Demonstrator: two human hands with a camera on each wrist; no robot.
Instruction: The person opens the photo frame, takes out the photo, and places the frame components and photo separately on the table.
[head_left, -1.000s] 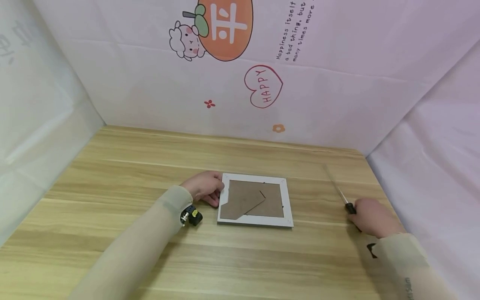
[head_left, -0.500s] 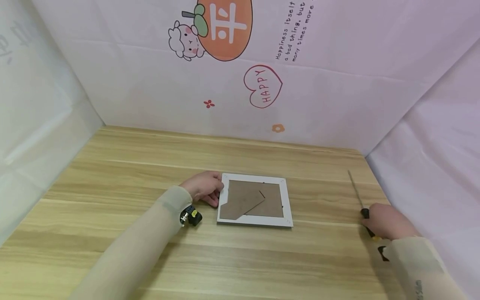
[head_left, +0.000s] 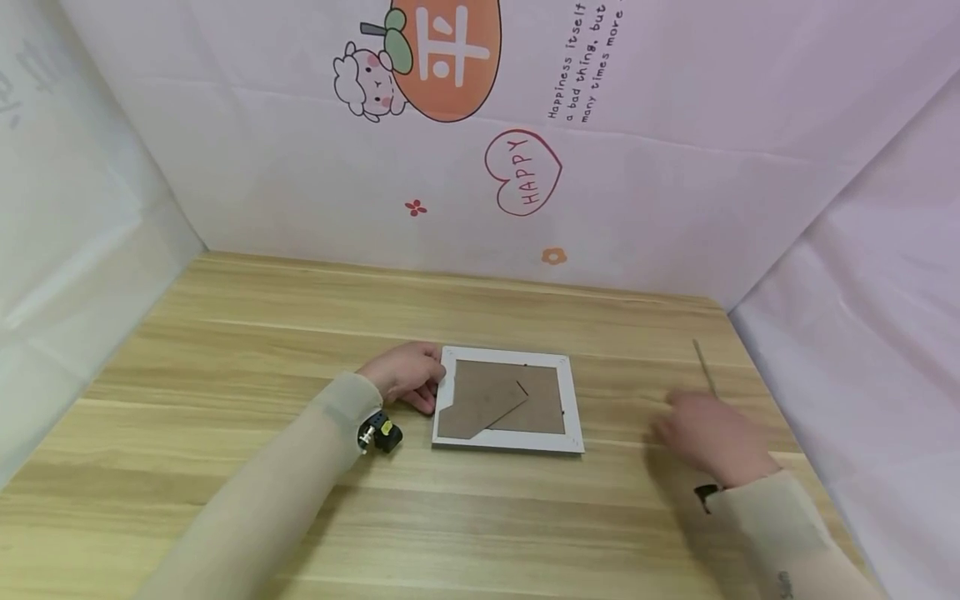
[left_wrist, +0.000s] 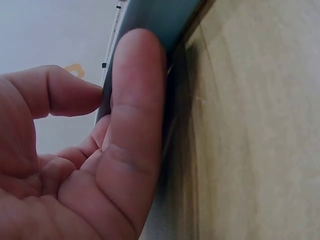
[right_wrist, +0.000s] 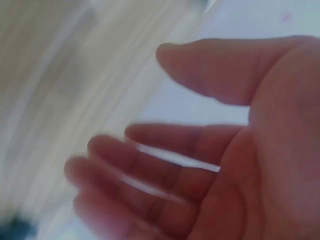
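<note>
A white picture frame lies face down on the wooden table, its brown backing board and slanted stand flap uppermost. At its left side my left hand grips the edge. The left wrist view shows the thumb and a finger on that edge. My right hand, blurred in the head view, is over the table to the right of the frame. In the right wrist view its fingers are spread, with nothing in them. Behind it a screwdriver lies on the table; only the metal shaft shows, its handle hidden.
The wooden table ends at a white printed cloth wall at the back. Further cloth walls stand at the left and right. A small black device sits at the left wrist.
My right hand has carried the screwdriver to the right, let it go on the table and moved back left without it. The left hand and picture frame have stayed in place.
</note>
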